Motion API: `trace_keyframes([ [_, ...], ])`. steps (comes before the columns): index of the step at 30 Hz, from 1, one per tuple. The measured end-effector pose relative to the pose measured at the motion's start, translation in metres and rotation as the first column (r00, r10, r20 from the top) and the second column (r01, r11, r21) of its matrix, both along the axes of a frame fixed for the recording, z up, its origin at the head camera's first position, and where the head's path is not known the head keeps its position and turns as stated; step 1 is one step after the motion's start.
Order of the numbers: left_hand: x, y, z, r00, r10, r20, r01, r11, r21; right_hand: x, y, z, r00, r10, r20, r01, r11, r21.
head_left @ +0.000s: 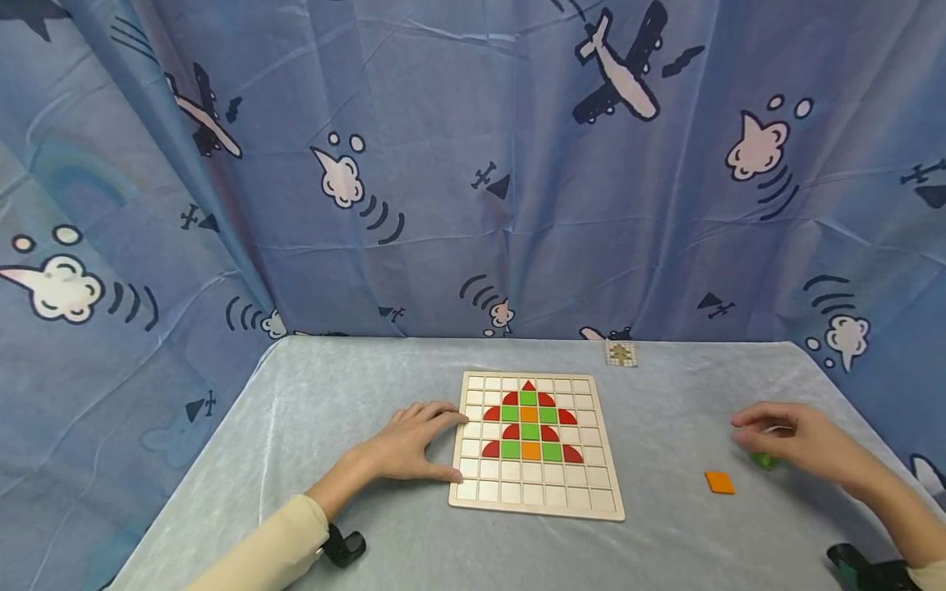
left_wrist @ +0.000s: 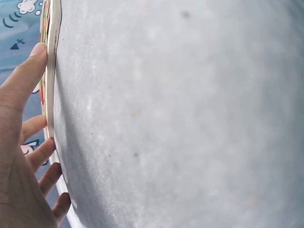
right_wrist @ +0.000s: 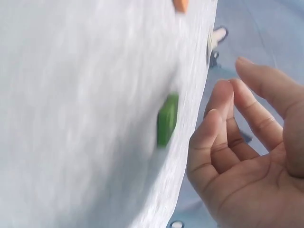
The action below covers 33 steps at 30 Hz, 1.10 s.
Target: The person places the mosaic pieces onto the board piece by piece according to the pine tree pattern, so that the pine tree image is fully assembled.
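Note:
A square wooden grid board lies on the table, its middle cells filled with red, green and orange pieces in a stepped tree shape. My left hand is spread at the board's left side, thumb and a fingertip against the edge. The left wrist view shows the board's side from low down, close to the fingers. Over to the right, my right hand hovers with loosely bent fingers and nothing in them. Below it sits a green piece, apart from the fingertips and partly covered by the hand in the head view.
An orange square tile lies on the table between the board and the right hand. A small patterned card with a tree motif is at the table's back edge. Behind the table hangs a blue curtain printed with airplanes.

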State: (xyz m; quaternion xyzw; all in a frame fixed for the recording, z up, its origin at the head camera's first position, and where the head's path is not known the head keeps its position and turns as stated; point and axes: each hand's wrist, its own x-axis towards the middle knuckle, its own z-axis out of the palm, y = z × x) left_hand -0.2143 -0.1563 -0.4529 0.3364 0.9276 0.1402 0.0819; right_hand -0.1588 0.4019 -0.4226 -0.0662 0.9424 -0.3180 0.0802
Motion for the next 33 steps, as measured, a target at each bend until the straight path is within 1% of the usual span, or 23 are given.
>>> trace_keyframes([
  [2,0.000,0.000,0.000,1.000,0.000,-0.001,0.000,1.000,-0.002,0.000,0.009,-0.002,1.000,-0.015,0.004,0.015,1.000,0.010],
  [6,0.000,0.000,0.000,1.000,-0.003,-0.002,0.003,1.000,-0.001,-0.001,0.021,-0.008,0.997,-0.055,0.049,0.052,0.997,0.053],
  [8,0.000,0.000,0.000,1.000,-0.003,-0.001,0.003,1.000,0.000,-0.001,0.025,-0.012,0.995,-0.077,0.055,0.072,0.993,0.089],
  [9,0.000,0.001,0.000,1.000,-0.004,0.000,0.004,1.000,0.002,0.000,0.026,-0.013,0.993,-0.091,0.073,0.083,0.990,0.110],
  [14,0.000,0.001,0.000,1.000,-0.006,0.000,0.006,1.000,0.009,0.004,0.031,-0.021,0.994,-0.100,0.044,0.094,0.988,0.125],
  [18,0.000,0.000,0.001,1.000,-0.007,-0.005,0.007,1.000,0.014,0.003,0.031,-0.024,0.998,-0.064,0.016,0.062,0.992,0.105],
  [21,0.000,0.000,0.000,1.000,-0.005,-0.005,0.005,1.000,0.012,0.003,0.031,-0.025,1.000,-0.015,-0.003,0.015,0.996,0.090],
  [28,0.000,0.000,0.000,1.000,-0.003,-0.003,0.003,1.000,0.011,0.004,0.031,-0.026,0.995,0.080,-0.057,-0.078,0.996,0.037],
  [30,0.000,0.000,-0.001,1.000,-0.004,-0.004,0.004,1.000,0.016,0.004,0.032,-0.026,0.993,0.103,-0.065,-0.101,0.994,0.028],
  [33,0.000,0.000,-0.001,1.000,-0.007,-0.007,0.007,1.000,0.023,0.002,0.032,-0.027,0.991,0.120,-0.050,-0.120,0.993,0.015],
])
